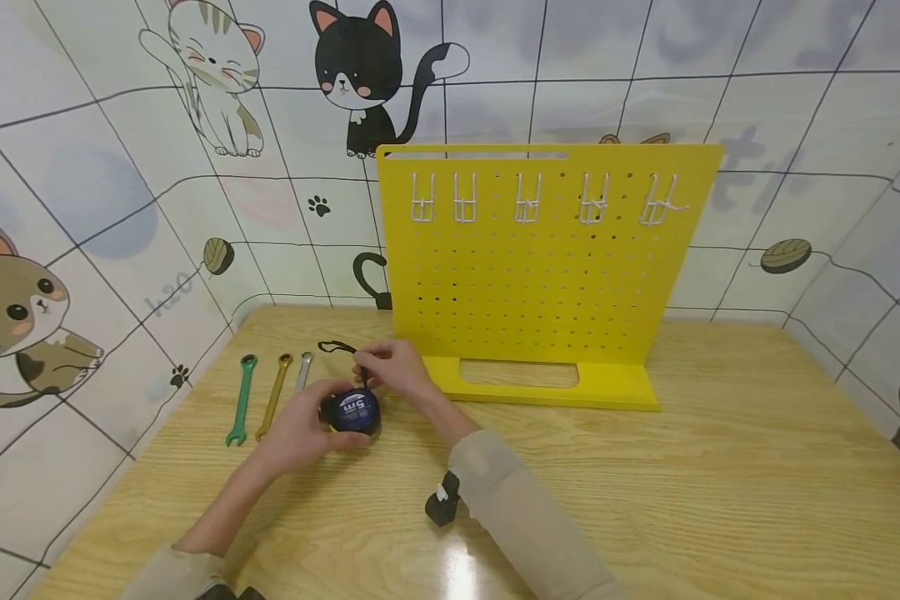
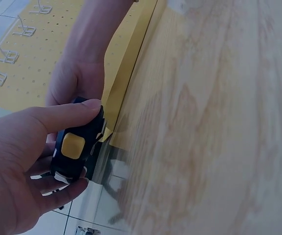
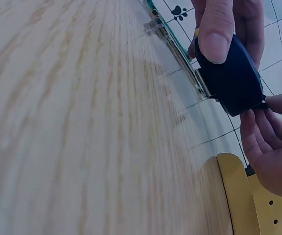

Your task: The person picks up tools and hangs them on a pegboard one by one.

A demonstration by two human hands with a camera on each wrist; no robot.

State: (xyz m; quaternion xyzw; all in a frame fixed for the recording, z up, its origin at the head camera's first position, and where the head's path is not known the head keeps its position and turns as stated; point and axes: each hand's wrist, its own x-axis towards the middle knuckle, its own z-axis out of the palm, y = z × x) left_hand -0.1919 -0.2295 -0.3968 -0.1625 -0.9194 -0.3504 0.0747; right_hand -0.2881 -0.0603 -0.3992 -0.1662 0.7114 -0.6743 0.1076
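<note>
One tape measure [image 1: 354, 412], tabletop [image 1: 705, 483], patterned wall [image 1: 540, 104]

Green, gold and silver wrenches [image 1: 273, 397] lie on the bench [image 1: 720, 467], left of a yellow pegboard [image 1: 525, 287] bearing white wire hooks [image 1: 527, 202].
</note>
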